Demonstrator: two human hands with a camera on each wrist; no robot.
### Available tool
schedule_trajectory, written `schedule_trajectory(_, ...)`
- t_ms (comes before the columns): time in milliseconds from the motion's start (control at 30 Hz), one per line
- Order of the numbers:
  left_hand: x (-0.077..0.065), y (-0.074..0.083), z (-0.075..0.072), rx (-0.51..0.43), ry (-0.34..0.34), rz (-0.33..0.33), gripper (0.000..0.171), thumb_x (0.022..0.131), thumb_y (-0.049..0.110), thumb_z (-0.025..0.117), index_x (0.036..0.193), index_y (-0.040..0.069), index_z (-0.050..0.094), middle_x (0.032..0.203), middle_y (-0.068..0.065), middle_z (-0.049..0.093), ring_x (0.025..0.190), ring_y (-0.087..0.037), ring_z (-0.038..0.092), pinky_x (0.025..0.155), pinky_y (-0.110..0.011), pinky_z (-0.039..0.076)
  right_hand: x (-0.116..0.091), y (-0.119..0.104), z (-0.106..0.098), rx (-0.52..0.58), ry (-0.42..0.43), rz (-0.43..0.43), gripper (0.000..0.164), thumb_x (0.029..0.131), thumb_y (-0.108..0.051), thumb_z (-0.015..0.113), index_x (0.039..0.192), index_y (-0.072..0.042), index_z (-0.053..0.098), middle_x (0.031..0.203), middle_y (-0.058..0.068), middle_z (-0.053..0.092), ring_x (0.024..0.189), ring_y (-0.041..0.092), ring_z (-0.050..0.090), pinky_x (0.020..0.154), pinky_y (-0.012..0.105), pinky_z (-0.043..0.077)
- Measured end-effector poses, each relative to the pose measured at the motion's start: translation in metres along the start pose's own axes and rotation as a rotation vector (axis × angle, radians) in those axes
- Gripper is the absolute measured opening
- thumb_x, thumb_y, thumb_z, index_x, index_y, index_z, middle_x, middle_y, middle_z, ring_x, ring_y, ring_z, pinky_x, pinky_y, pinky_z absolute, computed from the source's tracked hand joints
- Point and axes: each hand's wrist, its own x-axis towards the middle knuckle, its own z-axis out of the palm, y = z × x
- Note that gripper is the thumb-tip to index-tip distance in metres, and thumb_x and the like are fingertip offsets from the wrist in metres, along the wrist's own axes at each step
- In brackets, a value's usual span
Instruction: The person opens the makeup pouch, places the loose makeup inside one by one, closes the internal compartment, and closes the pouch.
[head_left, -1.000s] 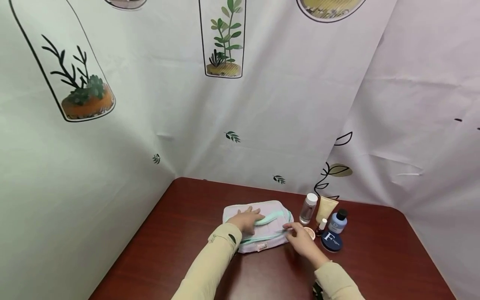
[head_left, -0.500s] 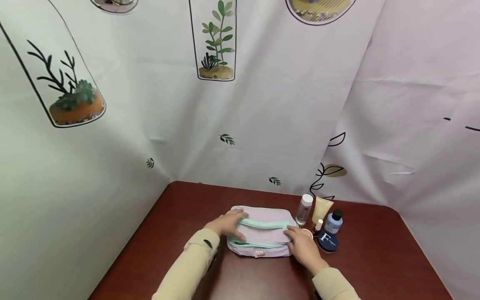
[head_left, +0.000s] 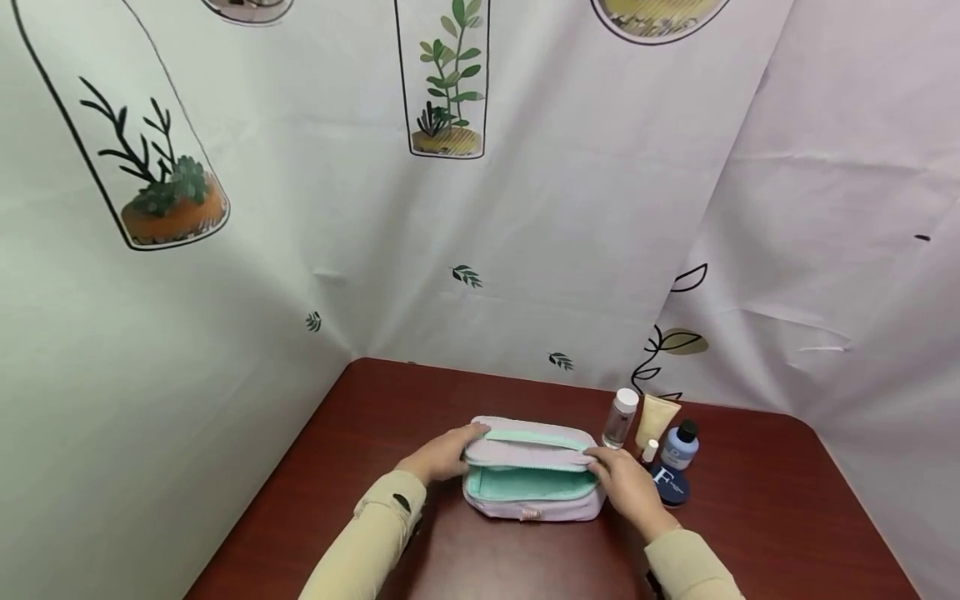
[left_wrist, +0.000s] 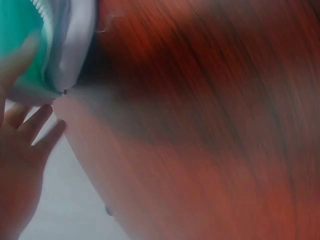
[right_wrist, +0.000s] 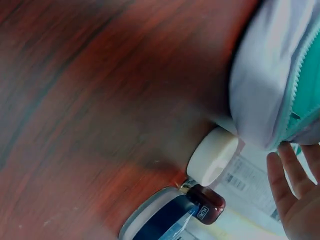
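Note:
A pale lilac cosmetic bag [head_left: 573, 510] with mint trim lies on the table, its front gaping so the mint lining [head_left: 528, 484] shows. Its zipped lid [head_left: 517, 455] is raised, with a mint handle across the top. At the lid's left end my left hand [head_left: 442, 455] pinches the edge; in the left wrist view the thumb crosses the lining and the fingers lie behind the end. My right hand [head_left: 628, 490] grips the lid's right corner. In the right wrist view, its fingertips meet the zipper's corner, beside the mint lining [right_wrist: 310, 82].
Right of the bag stand a clear bottle [head_left: 618, 423] with a white cap, a cream tube [head_left: 654, 422], a blue bottle [head_left: 678, 452] and a navy round case [head_left: 670, 487]. A white round jar [right_wrist: 214, 157] and a small dark red bottle [right_wrist: 207, 204] sit close by.
The left hand has moved from the bag's top to its left end. The lid has lifted from nearly closed to wide apart at the front, with both hands at its ends.

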Motion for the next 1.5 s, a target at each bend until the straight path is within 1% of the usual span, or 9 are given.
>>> schedule_trajectory(100,0.005,0.005,-0.001,-0.14,0.167,-0.066,0.038,0.088,0.003,0.058,0.123,0.013,0.046,0.118,-0.011,0.058,0.099,-0.022,0.059,0.078,-0.04,0.046,0.003,0.002,-0.006,0.095,0.039,0.028,0.031,0.089,-0.018,0.063,0.119,-0.012,0.062,0.112,0.011,0.062,0.098,0.027,0.059,0.081,0.048,0.046)
schedule_trajectory(200,0.014,0.015,0.0,-0.22,0.366,-0.197,0.021,0.094,0.015,0.055,0.114,0.015,0.047,0.1,-0.01,0.064,0.077,-0.02,0.06,0.064,-0.037,0.046,0.006,0.006,-0.011,0.135,0.188,-0.013,0.031,0.088,-0.016,0.065,0.118,-0.009,0.061,0.108,0.01,0.062,0.092,0.025,0.059,0.077,0.045,0.047)
schedule_trajectory(400,0.031,0.037,0.005,-0.128,0.566,-0.349,0.034,0.095,0.029,0.052,0.127,0.016,0.049,0.104,-0.01,0.063,0.075,-0.025,0.061,0.059,-0.04,0.046,0.008,0.02,-0.028,0.07,0.557,-0.021,0.017,0.081,0.002,0.062,0.098,0.0,0.065,0.096,0.017,0.056,0.087,0.035,0.052,0.072,0.048,0.04)
schedule_trajectory(533,0.036,0.042,0.003,-0.097,0.625,-0.368,0.042,0.095,0.026,0.053,0.135,0.019,0.045,0.123,-0.011,0.054,0.088,-0.029,0.059,0.065,-0.043,0.047,0.004,0.033,-0.036,-0.018,0.463,0.074,0.023,0.08,0.002,0.057,0.102,0.001,0.064,0.106,0.02,0.055,0.095,0.04,0.049,0.078,0.053,0.038)
schedule_trajectory(667,0.037,0.04,0.001,-0.237,0.639,-0.378,0.042,0.096,0.024,0.052,0.137,0.018,0.042,0.126,-0.014,0.05,0.079,-0.028,0.059,0.064,-0.042,0.047,0.001,0.043,-0.034,-0.059,0.251,0.131,0.033,0.083,-0.001,0.055,0.116,0.001,0.059,0.118,0.024,0.054,0.107,0.042,0.05,0.083,0.055,0.04)
schedule_trajectory(767,0.038,0.04,0.003,-0.392,0.63,-0.414,0.039,0.096,0.023,0.051,0.134,0.013,0.044,0.122,-0.017,0.05,0.089,-0.032,0.059,0.075,-0.047,0.046,0.001,0.046,-0.031,-0.056,0.206,0.165,0.035,0.084,-0.002,0.054,0.119,-0.001,0.057,0.115,0.024,0.056,0.102,0.04,0.055,0.077,0.053,0.043)
schedule_trajectory(967,0.043,0.043,0.01,-0.517,0.555,-0.506,0.042,0.096,0.029,0.05,0.134,0.014,0.042,0.123,-0.019,0.043,0.108,-0.04,0.048,0.085,-0.054,0.039,0.002,0.047,-0.03,-0.044,0.211,0.182,0.028,0.084,-0.003,0.056,0.112,-0.008,0.06,0.092,0.014,0.064,0.077,0.03,0.059,0.062,0.048,0.044)
schedule_trajectory(1267,0.048,0.043,0.012,-0.55,0.488,-0.532,0.045,0.094,0.028,0.051,0.136,0.019,0.037,0.13,-0.019,0.035,0.115,-0.041,0.037,0.084,-0.056,0.037,0.002,0.046,-0.027,-0.051,0.243,0.21,0.022,0.086,-0.006,0.058,0.107,-0.011,0.063,0.096,0.015,0.065,0.08,0.036,0.06,0.064,0.052,0.044)
schedule_trajectory(1500,0.047,0.045,0.006,-0.563,0.384,-0.51,0.048,0.094,0.026,0.048,0.139,0.02,0.031,0.135,-0.019,0.028,0.117,-0.038,0.033,0.081,-0.054,0.037,0.002,0.041,-0.027,-0.02,0.435,0.137,0.02,0.085,-0.004,0.062,0.105,-0.007,0.063,0.097,0.015,0.062,0.08,0.034,0.059,0.066,0.051,0.043)
